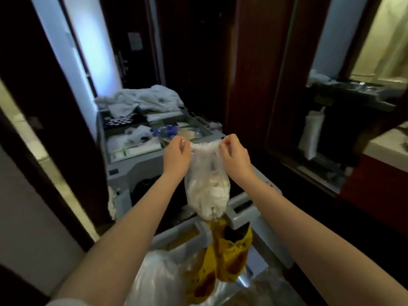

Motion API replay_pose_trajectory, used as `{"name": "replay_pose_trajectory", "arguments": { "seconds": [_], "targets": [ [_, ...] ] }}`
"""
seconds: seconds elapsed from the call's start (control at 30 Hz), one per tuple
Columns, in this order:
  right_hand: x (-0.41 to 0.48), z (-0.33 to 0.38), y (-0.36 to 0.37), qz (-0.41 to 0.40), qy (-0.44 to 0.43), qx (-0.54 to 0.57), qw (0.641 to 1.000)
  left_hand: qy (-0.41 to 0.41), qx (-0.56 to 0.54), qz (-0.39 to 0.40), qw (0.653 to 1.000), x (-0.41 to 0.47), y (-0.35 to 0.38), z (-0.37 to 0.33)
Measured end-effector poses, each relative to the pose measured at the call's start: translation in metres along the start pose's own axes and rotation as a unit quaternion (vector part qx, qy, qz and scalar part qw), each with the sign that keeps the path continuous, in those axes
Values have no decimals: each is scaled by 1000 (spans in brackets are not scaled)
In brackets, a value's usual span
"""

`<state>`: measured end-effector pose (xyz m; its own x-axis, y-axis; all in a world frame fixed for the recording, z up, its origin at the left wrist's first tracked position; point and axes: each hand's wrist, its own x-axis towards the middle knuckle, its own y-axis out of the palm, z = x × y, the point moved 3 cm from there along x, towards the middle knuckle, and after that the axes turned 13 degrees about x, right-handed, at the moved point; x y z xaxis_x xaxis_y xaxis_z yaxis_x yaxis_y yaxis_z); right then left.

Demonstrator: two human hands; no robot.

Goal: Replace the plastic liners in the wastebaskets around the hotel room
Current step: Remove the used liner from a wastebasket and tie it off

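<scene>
The used liner (207,191) hangs in mid-air, dead centre: a clear plastic bag with crumpled white paper bunched in its lower half. Its mouth is gathered at the top and stretched between two hands. The left hand (176,155) pinches the left side of the mouth, fingers curled tight on the plastic. The right hand (235,155) pinches the right side the same way, knuckles up. Both forearms reach in bare from the bottom corners of the view.

Right under the liner's bottom tip, a yellow bag (229,257) with dark red print hangs at the near end of the grey housekeeping cart (132,171), its mouth open and dark inside. The liner's tip sits just above that mouth; whether the two touch, I can't tell. Left of the yellow bag and lower down, a large clear sack (159,279) billows at the bottom edge.

Beyond the hands, the cart's top tray is split into compartments holding small packets, folded white items and a blue object (167,130) too blurred to name. A heap of white towels (141,99) lies across the far end of the cart.

Behind the cart stands a dark wooden door (143,67) with a handle. Over on the right, a mirror (331,107) shows the cart's reflection, and a white counter (388,142) pokes in at the right edge.
</scene>
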<state>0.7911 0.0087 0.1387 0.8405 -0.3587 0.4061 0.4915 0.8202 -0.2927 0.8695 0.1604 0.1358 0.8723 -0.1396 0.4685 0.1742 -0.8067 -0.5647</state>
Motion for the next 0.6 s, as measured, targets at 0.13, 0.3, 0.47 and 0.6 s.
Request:
{"name": "replay_pose_trajectory", "arguments": {
  "seconds": [0.13, 0.3, 0.47, 0.6],
  "targets": [
    [45, -31, 44, 74, 20, 53, 996, -71, 53, -60, 994, 22, -2, 37],
    [67, -68, 87, 193, 46, 81, 977, -178, 142, -70, 971, 19, 10, 85],
    [66, -106, 122, 309, 25, -63, 949, -227, 215, -6, 950, -2, 20, 119],
    [55, -145, 144, 517, -23, -311, 797, -315, 319, 364, 817, -37, 51, 157]
  ]
}}
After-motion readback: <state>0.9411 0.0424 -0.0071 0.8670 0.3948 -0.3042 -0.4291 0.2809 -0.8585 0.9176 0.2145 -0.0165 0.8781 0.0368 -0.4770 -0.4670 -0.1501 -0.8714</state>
